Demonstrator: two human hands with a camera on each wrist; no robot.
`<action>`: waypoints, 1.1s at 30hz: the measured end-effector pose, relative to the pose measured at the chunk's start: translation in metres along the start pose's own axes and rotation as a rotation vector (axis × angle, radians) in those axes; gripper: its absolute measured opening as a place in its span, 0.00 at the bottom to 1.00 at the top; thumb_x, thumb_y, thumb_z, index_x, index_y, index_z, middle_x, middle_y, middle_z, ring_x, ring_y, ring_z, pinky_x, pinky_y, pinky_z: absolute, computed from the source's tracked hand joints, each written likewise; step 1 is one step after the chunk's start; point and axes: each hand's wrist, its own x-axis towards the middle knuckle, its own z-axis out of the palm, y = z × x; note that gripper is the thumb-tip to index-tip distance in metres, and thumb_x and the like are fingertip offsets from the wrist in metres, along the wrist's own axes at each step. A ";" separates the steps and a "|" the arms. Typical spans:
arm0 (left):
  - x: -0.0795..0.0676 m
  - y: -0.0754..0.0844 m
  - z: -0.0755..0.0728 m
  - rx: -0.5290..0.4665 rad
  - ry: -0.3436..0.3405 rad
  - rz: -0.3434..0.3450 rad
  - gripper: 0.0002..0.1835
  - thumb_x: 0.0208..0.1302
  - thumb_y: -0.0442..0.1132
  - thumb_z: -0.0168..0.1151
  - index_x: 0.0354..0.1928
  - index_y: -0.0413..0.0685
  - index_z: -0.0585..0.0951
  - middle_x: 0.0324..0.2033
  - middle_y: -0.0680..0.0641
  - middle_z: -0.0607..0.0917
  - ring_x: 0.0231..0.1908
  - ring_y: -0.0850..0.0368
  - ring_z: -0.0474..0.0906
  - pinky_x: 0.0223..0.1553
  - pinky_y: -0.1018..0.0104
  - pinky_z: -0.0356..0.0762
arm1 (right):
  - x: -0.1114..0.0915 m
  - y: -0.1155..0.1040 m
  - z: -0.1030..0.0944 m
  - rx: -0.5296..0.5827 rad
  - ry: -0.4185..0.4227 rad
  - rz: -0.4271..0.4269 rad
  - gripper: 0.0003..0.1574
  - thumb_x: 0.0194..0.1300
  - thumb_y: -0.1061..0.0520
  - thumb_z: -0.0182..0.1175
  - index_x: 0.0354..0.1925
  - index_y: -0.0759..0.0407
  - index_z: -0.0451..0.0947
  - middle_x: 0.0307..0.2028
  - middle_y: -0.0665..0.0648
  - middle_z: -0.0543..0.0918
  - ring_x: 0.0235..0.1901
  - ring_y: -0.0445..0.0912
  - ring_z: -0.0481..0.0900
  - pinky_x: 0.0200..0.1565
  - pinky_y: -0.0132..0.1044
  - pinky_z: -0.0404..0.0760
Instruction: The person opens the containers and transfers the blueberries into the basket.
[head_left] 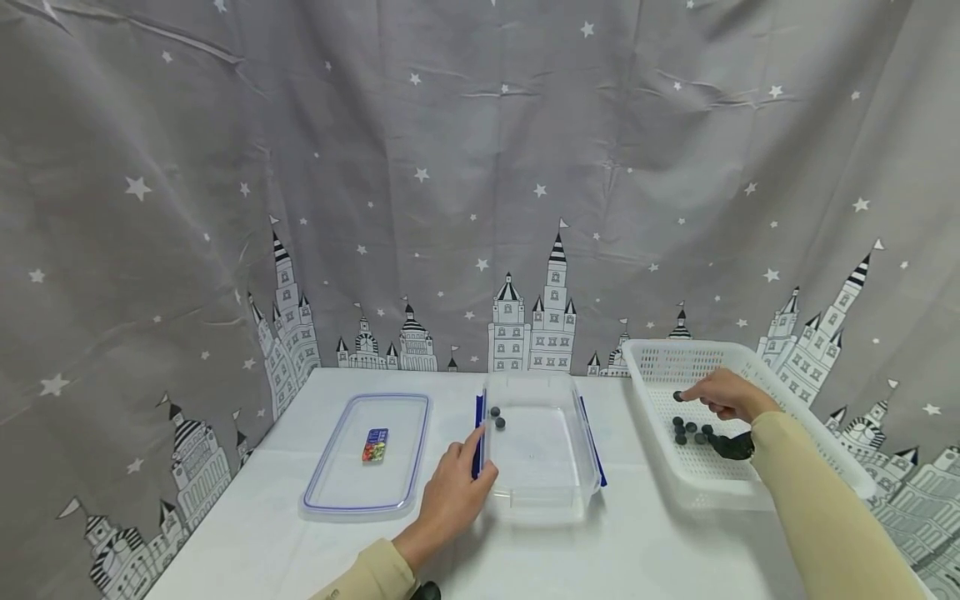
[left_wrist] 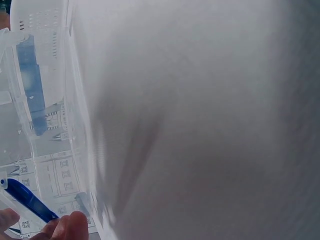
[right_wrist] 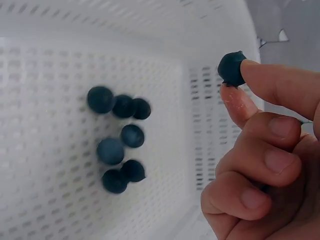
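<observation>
Between thumb and index finger, my right hand (right_wrist: 270, 155) pinches a blueberry (right_wrist: 231, 68), dark blue and round, above the white perforated basket (head_left: 810, 417). Several more blueberries (right_wrist: 110, 150) lie loose on the basket's floor, below the hand. In the middle of the table stands a clear plastic container (head_left: 536, 492) with blue side flaps. Two blueberries (head_left: 499, 423) sit in its left part. My left hand (head_left: 455, 483) is at the container's left side, around the blue flap (left_wrist: 32, 200); its thumb and index finger touch the wall there.
A clear lid (head_left: 360, 492) with a blue rim lies flat on the white table, left of the container. It carries a small fruit-printed label (head_left: 375, 446). Behind the table hangs a grey curtain (head_left: 450, 167) with stars and castles.
</observation>
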 end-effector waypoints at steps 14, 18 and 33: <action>0.000 0.001 0.000 0.000 -0.008 -0.005 0.33 0.68 0.51 0.54 0.75 0.56 0.67 0.41 0.47 0.77 0.33 0.59 0.68 0.30 0.65 0.67 | -0.002 0.027 0.004 -0.191 0.010 0.112 0.24 0.63 0.55 0.63 0.14 0.50 0.64 0.13 0.46 0.63 0.15 0.37 0.60 0.21 0.28 0.64; 0.000 0.001 0.000 0.004 -0.005 -0.005 0.33 0.68 0.51 0.54 0.75 0.56 0.67 0.41 0.47 0.77 0.33 0.59 0.68 0.30 0.65 0.66 | -0.002 0.030 0.006 -0.236 -0.003 0.096 0.25 0.61 0.55 0.63 0.13 0.49 0.62 0.12 0.46 0.63 0.14 0.37 0.60 0.20 0.28 0.63; 0.001 0.000 0.001 0.002 -0.009 -0.016 0.33 0.68 0.52 0.54 0.75 0.58 0.66 0.42 0.48 0.77 0.33 0.59 0.68 0.30 0.64 0.67 | 0.004 0.036 0.012 -0.264 0.031 0.081 0.23 0.58 0.55 0.63 0.14 0.49 0.63 0.12 0.46 0.62 0.14 0.38 0.59 0.19 0.29 0.63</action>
